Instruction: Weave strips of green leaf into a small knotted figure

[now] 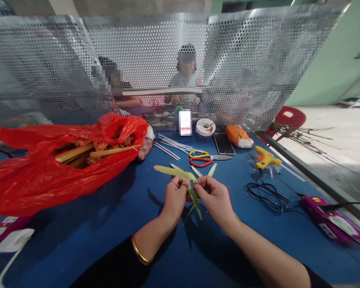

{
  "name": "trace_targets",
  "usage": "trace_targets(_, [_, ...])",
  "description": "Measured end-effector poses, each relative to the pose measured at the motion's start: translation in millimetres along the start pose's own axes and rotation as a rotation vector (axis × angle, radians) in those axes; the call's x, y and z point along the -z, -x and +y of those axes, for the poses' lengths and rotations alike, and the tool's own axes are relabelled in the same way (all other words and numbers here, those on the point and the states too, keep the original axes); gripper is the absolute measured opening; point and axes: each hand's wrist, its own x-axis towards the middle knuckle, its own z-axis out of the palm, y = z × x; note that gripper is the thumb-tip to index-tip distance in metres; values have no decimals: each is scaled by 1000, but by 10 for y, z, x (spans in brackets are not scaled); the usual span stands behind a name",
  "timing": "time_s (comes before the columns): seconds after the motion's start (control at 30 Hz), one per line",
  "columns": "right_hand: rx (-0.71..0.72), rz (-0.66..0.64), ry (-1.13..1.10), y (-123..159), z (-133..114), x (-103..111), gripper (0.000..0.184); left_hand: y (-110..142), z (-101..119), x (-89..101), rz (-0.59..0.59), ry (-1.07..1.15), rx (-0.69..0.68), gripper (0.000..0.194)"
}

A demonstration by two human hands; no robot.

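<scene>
Over the middle of the blue table, my left hand (175,196) and my right hand (214,196) pinch a pale green leaf strip (175,172) between thumbs and fingers. One flat end reaches out to the left, while a folded tail (194,198) hangs down between the hands. My fingertips hide how the strip crosses there. Just beyond lie cut whitish-green pieces (212,170) on the table. Scissors (211,157) with one yellow and one red handle rest a little farther off, blades pointing right. A gold bangle circles my left wrist.
A red plastic bag (108,176) of dried husks fills the left. On the right are a yellow glue gun (265,158), its black cord, and a purple power strip (333,220). White sticks (171,144), a phone (224,144) and a ribbon roll (205,128) lie before a perforated metal screen (147,52); people sit behind.
</scene>
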Motion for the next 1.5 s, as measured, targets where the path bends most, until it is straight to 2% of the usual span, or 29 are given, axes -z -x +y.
trace_targets(0.17, [-150,-181,-70,-16,53,-14,15,-40,7,31,66,-105,-108,28])
trace_targets(0.33, [-115,-81,-11,-33,59,-6,14,-26,-2,4,-22,-110,-8,22])
trace_targets(0.4, [-97,-62,6,-36,53,3,14,-23,-11,-10,-19,-122,21,17])
trace_targets(0.67, [40,-1,184,37,11,18,17,-53,-55,5,7,-158,4,10])
trace_targets(0.77, [64,-2,182,44,3,18,18,-61,-70,15,-1,-187,-13,12])
trace_targets(1.1, [56,-52,88,37,-31,23,13,-130,-107,62,37,-221,-55,16])
trace_targets(1.3, [-73,-188,34,-8,43,22,11,-126,-71,65,70,-175,-127,23])
trace_targets(1.5, [-54,-108,22,-19,35,28,14,-78,-18,25,-13,-94,-5,28])
